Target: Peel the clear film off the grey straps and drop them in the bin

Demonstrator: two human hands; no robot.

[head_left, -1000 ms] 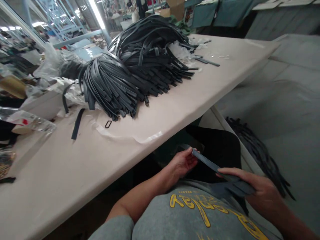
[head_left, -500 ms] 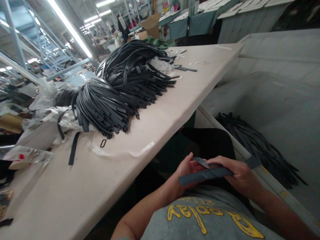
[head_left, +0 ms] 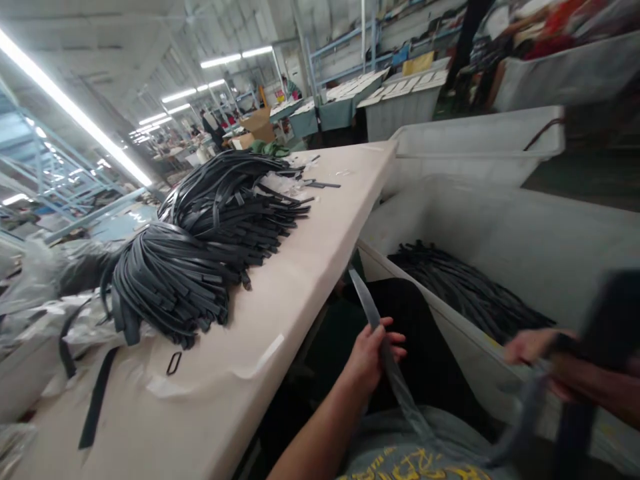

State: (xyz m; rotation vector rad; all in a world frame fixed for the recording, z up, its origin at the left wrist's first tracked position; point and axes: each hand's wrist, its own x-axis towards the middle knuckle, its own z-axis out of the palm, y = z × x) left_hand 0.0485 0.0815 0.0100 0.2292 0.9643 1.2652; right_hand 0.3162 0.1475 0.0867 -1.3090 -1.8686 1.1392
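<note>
A long dark grey strap (head_left: 367, 303) runs from beside the table edge down through my left hand (head_left: 370, 353). My left thumb and fingers are closed round it, the fingertips partly spread. Below that hand the strap sags across my shirt and climbs toward my right hand (head_left: 537, 353). My right hand, out at the right over the bin's edge, is closed on the strap's other stretch and smeared by motion. A wide dark band, blurred, passes by my right wrist; what it is exactly I cannot make out.
Bundles of dark straps (head_left: 165, 280) lie on the pale table (head_left: 280, 320), with a black rectangular ring (head_left: 173, 363) and a single strap (head_left: 99, 400) nearer me. More straps (head_left: 465, 287) lie in the white bin (head_left: 500, 213) at the right. Clear plastic bags (head_left: 45, 267) sit at the left.
My hands have parted: the right has swung out to the right, drawing the strap long between them. The left stays low on the strap. My view has shifted right and up.
</note>
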